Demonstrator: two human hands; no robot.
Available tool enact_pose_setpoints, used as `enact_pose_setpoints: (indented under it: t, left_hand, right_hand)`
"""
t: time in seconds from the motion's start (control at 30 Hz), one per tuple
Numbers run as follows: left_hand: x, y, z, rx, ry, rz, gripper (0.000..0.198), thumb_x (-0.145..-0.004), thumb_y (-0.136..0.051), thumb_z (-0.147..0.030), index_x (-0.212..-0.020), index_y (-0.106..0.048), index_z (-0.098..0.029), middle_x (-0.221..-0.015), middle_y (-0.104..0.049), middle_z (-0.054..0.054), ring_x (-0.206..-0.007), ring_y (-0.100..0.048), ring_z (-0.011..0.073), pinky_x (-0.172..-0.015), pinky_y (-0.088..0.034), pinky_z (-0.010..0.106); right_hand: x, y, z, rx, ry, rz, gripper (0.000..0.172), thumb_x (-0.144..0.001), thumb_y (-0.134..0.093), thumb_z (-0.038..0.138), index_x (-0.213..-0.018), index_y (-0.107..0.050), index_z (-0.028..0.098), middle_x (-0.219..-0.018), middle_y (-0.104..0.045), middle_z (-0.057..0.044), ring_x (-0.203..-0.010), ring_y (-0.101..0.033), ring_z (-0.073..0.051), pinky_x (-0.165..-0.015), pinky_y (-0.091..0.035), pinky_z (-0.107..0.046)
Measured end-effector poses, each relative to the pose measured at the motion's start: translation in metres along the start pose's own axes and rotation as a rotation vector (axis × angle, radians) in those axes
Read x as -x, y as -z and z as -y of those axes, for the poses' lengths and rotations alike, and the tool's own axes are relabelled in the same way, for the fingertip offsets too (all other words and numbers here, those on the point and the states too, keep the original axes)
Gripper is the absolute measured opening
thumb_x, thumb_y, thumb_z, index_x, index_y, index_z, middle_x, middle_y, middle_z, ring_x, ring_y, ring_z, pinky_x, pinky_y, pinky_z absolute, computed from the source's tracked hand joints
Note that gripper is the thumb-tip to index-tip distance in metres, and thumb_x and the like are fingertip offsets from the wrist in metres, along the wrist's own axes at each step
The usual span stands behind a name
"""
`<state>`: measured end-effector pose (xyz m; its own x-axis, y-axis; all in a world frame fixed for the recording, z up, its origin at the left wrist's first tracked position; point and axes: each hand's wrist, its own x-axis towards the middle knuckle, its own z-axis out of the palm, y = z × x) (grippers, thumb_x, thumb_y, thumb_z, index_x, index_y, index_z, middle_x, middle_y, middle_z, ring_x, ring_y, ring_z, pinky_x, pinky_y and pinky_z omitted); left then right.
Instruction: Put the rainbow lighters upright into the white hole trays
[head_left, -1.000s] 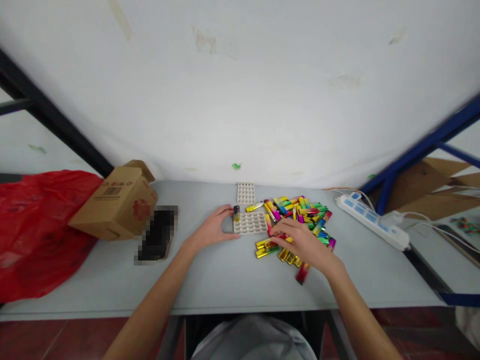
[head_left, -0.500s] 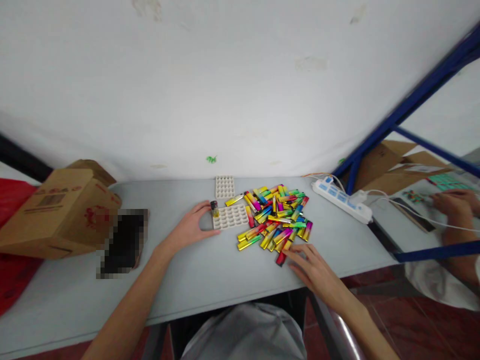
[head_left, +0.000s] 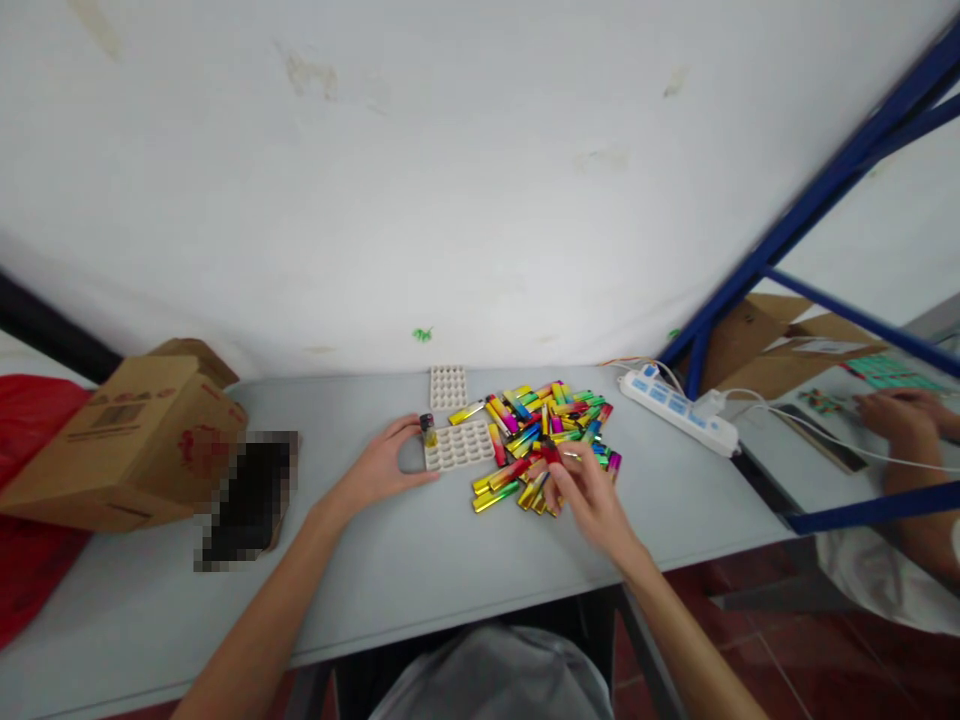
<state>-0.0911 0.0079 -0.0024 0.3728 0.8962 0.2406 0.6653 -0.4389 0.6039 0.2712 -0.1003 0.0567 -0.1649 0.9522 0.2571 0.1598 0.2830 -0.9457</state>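
Observation:
Metallic multicoloured lighters (head_left: 525, 440) lie in a loose heap right of a pale tray (head_left: 459, 447) with rows of holes. One lighter (head_left: 428, 431) with a dark top stands upright in the tray's far left corner. My left hand (head_left: 382, 462) brackets the tray's left end, fingers by the standing lighter and thumb at the near corner. Above the near side of the heap, my right hand (head_left: 589, 492) pinches a red-ended lighter (head_left: 550, 452); the fingers cover part of it.
Behind the tray lies a second holed tray (head_left: 448, 387), against the wall. A white power strip (head_left: 679, 410) with cables is to the right, beside a blue frame (head_left: 697, 350). A cardboard box (head_left: 127, 440) and a dark, pixelated object (head_left: 251, 495) are on the left. Another person's hands (head_left: 904, 412) work beyond the frame.
My right hand has picked up the red-ended lighter from the heap's near edge and moved it left and away from me. My left hand stays at the tray. The camera view has shifted slightly.

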Motion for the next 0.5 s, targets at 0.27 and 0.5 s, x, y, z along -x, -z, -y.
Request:
enact_pose_setpoints:
  t: [0.27, 0.5]
  left_hand:
    - [0.003, 0.0, -0.008, -0.004, 0.036, 0.011, 0.075, -0.071, -0.096, -0.062, -0.13, -0.074, -0.021, -0.158, -0.066, 0.018, -0.147, -0.064, 0.0416, -0.129, -0.05, 0.057]
    - [0.006, 0.0, -0.007, 0.012, 0.035, 0.021, 0.077, -0.072, -0.096, -0.06, -0.135, -0.073, -0.023, -0.16, -0.064, 0.015, -0.149, -0.062, 0.0399, -0.131, -0.047, 0.057]
  right_hand:
    - [-0.122, -0.071, 0.025, -0.531, -0.189, 0.123, 0.046, -0.089, -0.08, 0.064, -0.114, -0.064, 0.028, -0.08, -0.059, 0.005, -0.055, -0.04, -0.01, -0.046, -0.031, -0.022]
    - [-0.137, -0.108, -0.013, -0.48, -0.428, 0.047, 0.065, -0.087, -0.062, 0.087, -0.071, -0.047, 0.026, -0.05, -0.027, 0.011, -0.044, -0.015, -0.009, -0.043, -0.012, -0.024]
